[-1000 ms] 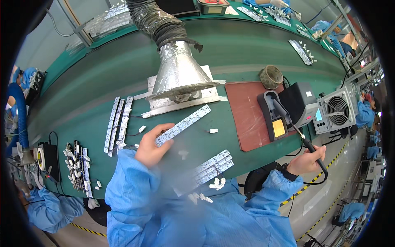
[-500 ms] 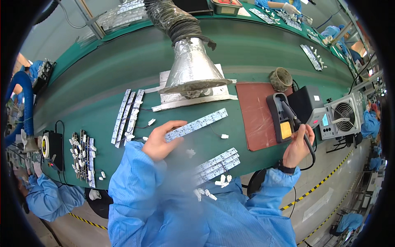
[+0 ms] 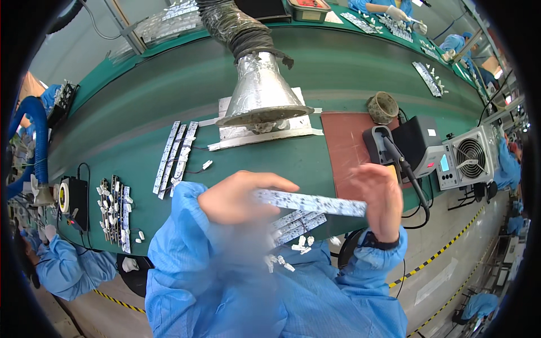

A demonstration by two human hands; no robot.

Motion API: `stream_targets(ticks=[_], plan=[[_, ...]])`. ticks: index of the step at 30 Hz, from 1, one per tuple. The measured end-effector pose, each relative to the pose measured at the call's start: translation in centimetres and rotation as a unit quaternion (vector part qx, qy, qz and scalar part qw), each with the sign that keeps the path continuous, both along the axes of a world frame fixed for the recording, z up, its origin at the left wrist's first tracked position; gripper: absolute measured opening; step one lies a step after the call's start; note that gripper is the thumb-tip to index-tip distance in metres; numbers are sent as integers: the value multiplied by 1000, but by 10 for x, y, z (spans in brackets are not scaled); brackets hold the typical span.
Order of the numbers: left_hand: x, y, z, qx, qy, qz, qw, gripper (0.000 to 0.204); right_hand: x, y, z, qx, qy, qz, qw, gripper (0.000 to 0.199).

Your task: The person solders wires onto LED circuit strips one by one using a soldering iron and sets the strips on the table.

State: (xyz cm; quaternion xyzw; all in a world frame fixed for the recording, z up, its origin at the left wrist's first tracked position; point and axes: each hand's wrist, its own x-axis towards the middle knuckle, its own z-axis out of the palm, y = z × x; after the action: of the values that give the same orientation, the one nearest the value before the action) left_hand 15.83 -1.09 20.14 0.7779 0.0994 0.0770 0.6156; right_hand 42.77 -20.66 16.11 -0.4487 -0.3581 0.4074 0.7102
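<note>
My left hand (image 3: 239, 197) is closed on one end of a white circuit board strip (image 3: 315, 203), which is raised above the bench and points right. Close to the strip's other end is my right hand (image 3: 383, 200), its fingers stretched out and slightly blurred, with nothing seen in it. A soldering iron (image 3: 399, 158) rests in its stand (image 3: 374, 143), right of and beyond that hand. Below the held strip lie several similar strips (image 3: 298, 225) with white connectors (image 3: 304, 244), partly hidden by my left hand and a blurred patch.
A metal fume hood (image 3: 262, 93) stands over the far middle. More strips (image 3: 174, 158) lie to the left, and wired ones (image 3: 115, 214) farther left. On the right are a brown mat (image 3: 346, 146), a round pot (image 3: 383, 108) and a box with a fan (image 3: 470, 158).
My right hand has let go of the soldering iron, now in its stand, and moved left to the strip's end. The strip has risen, shifted right and swung its far end downward.
</note>
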Motion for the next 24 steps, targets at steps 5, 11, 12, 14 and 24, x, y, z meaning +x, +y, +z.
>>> stream_targets(ticks=[5,11,12,14,24], plan=[[27,-10,23,17,-41,-71,996,47,-31,1,-8,2,211,317,924,94],[40,-5,29,36,1,-64,997,50,-15,-7,-6,-48,202,424,881,94],[41,-4,26,40,-11,-50,998,48,-19,-11,-8,-36,226,392,891,78],[43,-2,31,15,23,-49,998,46,-19,-13,-1,-101,188,367,906,68],[49,7,1,129,-43,48,989,33,-46,-8,-2,-153,161,161,962,30]])
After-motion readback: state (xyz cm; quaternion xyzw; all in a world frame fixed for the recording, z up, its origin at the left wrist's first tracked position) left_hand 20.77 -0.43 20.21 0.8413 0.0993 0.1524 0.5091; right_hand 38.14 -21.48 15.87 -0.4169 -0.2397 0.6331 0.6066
